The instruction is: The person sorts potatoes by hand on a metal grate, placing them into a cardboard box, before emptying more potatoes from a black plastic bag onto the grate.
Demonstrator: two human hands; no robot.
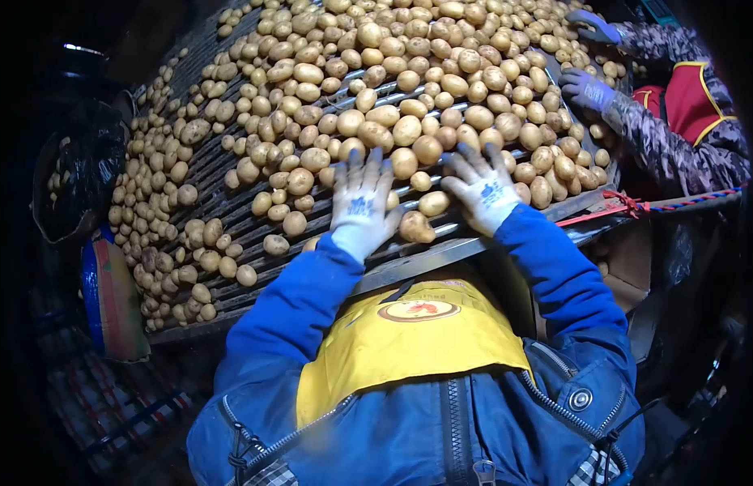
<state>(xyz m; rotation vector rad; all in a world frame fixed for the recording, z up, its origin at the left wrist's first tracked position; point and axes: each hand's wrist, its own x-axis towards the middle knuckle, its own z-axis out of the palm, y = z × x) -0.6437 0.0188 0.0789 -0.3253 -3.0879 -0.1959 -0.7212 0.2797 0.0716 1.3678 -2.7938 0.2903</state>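
Both my hands wear white gloves with dark fingertips and reach over a roller table [429, 261] covered with potatoes [406, 130]. My left hand [363, 202] lies palm down with its fingers spread forward, the fingertips at several potatoes. My right hand [482, 188] is also palm down with fingers apart, touching or very near the potatoes in front of it. Between the two hands sit a knobbly brownish potato [416, 228] and a smoother yellow potato [433, 203]. Neither hand is wrapped round a potato.
At the right, a co-worker's purple-gloved hand [588, 89] rests by the table's side; the other gloved hand [595, 27] is farther back. A red cord [627, 202] is tied at the near right corner. A cardboard box [627, 263] stands below. A dark bag [89, 166] hangs left.
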